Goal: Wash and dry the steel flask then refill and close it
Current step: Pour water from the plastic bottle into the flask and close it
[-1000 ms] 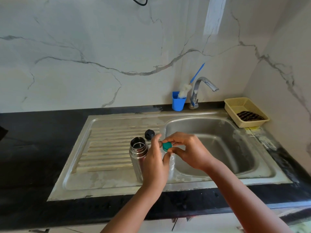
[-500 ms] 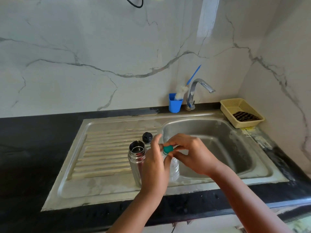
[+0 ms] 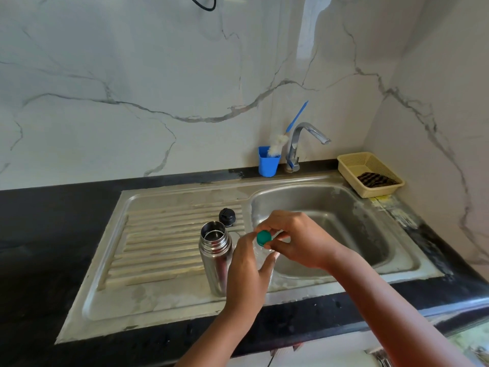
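Fingers of the right hand (image 3: 296,241) pinched the green cap (image 3: 263,237) from above and behind, much as they had a second before, only now the cap sat tipped toward the camera with its flat top showing, where earlier it looked square on the neck. That read to me as a cap worked loose, or very nearly off. The left hand (image 3: 247,274) was wrapped around the clear plastic bottle (image 3: 262,256), steadying it upright just at the inner edge of the sink bowl (image 3: 344,207); most of the bottle was hidden behind that hand, so how full it was could not be told.

Right beside the left hand, touching or almost so, the steel flask (image 3: 215,256) stood upright on the ribbed draining board (image 3: 164,247), mouth open and empty-looking, exactly where it stood a second ago. Its black lid (image 3: 227,217) lay just behind it on the board, untouched.

Further out, the tap (image 3: 304,144) ran no water, the brush stood in the blue cup (image 3: 268,162), and the cloth lay in the yellow basket (image 3: 370,173) on the bench.

Judging by that, washing and drying looked finished, and the refill was about to start: cap away, then a pour into the flask.
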